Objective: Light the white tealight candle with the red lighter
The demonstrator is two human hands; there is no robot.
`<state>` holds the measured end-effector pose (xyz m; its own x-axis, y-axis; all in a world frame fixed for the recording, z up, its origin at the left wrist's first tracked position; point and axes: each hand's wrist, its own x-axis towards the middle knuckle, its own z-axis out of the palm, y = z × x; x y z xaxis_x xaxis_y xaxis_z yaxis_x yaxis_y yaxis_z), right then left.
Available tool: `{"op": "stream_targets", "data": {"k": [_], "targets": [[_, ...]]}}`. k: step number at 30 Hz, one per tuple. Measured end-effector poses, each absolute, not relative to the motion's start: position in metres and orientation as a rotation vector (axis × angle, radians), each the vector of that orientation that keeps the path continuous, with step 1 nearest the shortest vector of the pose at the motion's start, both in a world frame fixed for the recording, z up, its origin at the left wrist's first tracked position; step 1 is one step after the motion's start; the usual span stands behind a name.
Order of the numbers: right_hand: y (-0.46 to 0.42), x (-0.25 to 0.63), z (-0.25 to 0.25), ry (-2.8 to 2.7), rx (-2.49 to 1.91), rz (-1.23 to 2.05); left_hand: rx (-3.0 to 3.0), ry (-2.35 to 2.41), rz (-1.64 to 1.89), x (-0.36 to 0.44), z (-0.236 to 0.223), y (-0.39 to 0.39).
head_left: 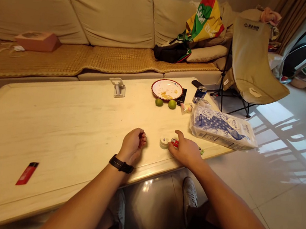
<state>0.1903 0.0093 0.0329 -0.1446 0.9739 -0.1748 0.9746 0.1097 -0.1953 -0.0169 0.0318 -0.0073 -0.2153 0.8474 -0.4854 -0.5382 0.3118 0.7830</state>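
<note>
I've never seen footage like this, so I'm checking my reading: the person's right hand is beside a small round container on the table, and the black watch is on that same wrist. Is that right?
Not quite: the black watch is on the wrist of the left hand, as the head view shows. The right hand is indeed beside the small round container.

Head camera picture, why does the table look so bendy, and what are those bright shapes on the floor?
In the head view, the pale table seems to bow at its edges, probably from a wide lens; sunlight makes bright window-like patches on the tile floor; nothing looks badly blurred.
</note>
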Motion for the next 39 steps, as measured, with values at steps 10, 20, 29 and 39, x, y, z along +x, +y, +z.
{"op": "stream_targets", "data": {"k": [10, 20, 29, 39], "targets": [[0.011, 0.188, 0.033, 2.42, 2.027, -0.442, 0.334, 1.228, 1.316, -0.019, -0.007, 0.032], [0.011, 0.191, 0.035, 2.428, 2.064, -0.44, 0.336, 1.229, 1.314, -0.019, -0.007, 0.032], [0.01, 0.189, 0.034, 2.389, 2.067, -0.459, 0.339, 1.233, 1.312, -0.018, -0.007, 0.032], [0.011, 0.174, 0.033, 2.329, 2.027, -0.452, 0.333, 1.242, 1.302, -0.018, -0.008, 0.033]]}}
